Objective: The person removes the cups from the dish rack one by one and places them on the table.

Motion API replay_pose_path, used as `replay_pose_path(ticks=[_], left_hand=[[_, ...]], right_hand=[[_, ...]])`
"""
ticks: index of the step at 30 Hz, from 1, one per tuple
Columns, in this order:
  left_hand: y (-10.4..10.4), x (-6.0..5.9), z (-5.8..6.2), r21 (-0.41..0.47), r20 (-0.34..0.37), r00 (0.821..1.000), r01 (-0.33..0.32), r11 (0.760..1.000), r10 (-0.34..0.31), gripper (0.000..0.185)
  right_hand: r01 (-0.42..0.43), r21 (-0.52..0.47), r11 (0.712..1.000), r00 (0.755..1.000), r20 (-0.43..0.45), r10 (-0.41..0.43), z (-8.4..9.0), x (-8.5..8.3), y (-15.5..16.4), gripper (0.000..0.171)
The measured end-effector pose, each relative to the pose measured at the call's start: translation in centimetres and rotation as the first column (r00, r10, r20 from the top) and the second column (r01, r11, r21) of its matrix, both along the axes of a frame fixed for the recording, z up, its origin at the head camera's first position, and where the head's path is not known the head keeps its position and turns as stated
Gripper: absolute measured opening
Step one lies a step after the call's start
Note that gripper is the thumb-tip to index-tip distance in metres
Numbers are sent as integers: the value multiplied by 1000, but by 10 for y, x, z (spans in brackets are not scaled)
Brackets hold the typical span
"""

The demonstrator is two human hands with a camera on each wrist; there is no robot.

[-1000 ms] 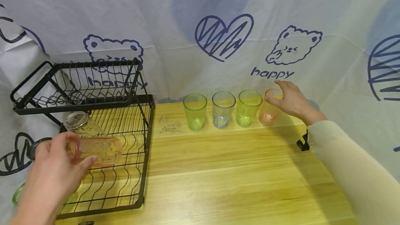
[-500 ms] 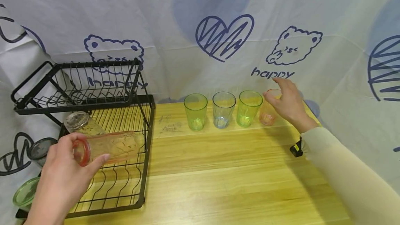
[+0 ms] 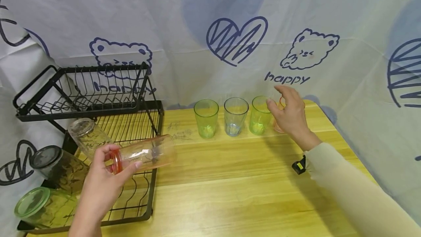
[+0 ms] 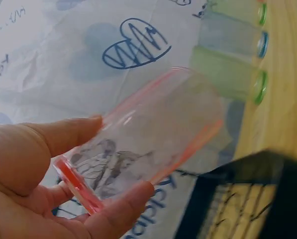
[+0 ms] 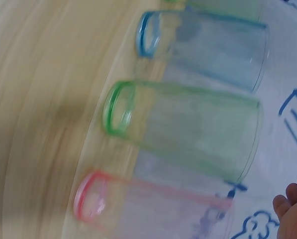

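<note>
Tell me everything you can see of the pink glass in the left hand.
The pink glass is a see-through tumbler, real glass or plastic, with a thick, redder base and a wider mouth. It is held on its side, mouth pointing away from the palm, and in the head view it crosses the black rack's right edge. The left hand grips it near the base.

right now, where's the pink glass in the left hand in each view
Head: held glass, left of and below centre, in the left hand.
Left wrist: held glass, across the middle.
Right wrist: not in it; the other pink glass is, at bottom.
Shared landmark: wooden table.
</note>
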State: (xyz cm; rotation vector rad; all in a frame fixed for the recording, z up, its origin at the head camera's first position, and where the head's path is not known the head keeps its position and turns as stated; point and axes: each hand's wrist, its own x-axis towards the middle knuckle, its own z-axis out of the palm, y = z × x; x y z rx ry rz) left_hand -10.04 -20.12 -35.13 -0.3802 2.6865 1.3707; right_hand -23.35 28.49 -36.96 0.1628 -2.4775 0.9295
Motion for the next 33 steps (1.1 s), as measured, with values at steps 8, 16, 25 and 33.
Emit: replay_pose_path(ticks=[8,16,25,33], left_hand=[[20,-5,-23,394,1,999,-35,918,38,81],[46,-6,-37,634,-22,999,-19,773,43,60],[82,-2,-51,773,-18,999,-11,634,40,53],[102,1,-62,821,28,1000,-25,571,4,58]], right_hand=[[-67,-69,995,994,-93,61,-8,13,-33,50],[-137,-164,977,987,-103,121,-15,30,-63,45],[-204,-343,917,958,122,259,-11,54,-94,46],[-340,-504,794,791,303,531,-23,71,-120,58]])
